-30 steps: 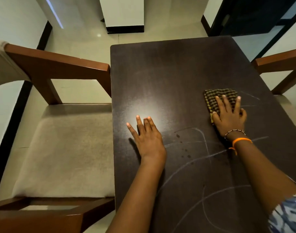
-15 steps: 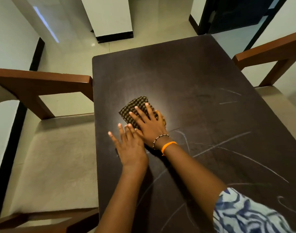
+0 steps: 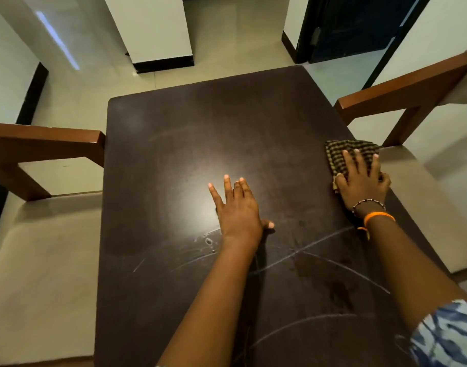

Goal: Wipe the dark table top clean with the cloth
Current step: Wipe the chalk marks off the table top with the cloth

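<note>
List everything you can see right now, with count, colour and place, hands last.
dark rectangular wooden table top: one, dark brown, centre
pale chalk-like lines: several, whitish, near half of the table
checked folded cloth: one, black and tan, right table edge
wooden armchairs with beige seats: two, brown frames, either side of the table
dark doorway: one, top right
beaded bracelet: one, dark, right wrist
orange band: one, right wrist
left hand: flat on the table, centre
right hand: pressing on the cloth
</note>
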A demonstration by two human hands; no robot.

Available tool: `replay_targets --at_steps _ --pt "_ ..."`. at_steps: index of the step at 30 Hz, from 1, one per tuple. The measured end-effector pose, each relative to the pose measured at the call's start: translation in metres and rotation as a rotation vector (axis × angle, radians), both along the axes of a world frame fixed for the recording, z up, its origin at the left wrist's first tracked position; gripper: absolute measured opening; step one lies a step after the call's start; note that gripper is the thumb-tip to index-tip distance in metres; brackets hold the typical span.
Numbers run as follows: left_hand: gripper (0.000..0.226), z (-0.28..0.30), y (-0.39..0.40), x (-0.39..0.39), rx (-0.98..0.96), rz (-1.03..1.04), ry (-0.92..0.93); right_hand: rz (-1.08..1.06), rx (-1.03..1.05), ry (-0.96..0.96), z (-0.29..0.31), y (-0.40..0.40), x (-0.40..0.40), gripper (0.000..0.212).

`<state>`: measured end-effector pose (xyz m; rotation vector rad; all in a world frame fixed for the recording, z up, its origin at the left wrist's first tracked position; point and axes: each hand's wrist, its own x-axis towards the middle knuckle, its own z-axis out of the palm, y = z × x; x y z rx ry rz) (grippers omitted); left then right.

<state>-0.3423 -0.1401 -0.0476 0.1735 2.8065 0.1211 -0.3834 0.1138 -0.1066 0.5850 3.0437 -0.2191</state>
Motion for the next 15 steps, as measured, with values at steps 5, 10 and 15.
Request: replay_targets --at_steps 5,10,15 --pt "0.109 -0.01 0.005 0.0 -0.119 0.017 -0.005 0.034 -0.006 0.005 -0.001 -0.047 -0.018 0.06" --pt "0.109 -0.01 0.012 -0.006 -0.156 0.028 -0.028 0.441 0.033 0.021 -0.005 -0.128 -0.048 0.061" --pt "0.11 0.0 0.019 -0.009 -0.187 0.056 -0.077 0.739 0.076 0.004 -0.003 -0.114 -0.073 0.06"
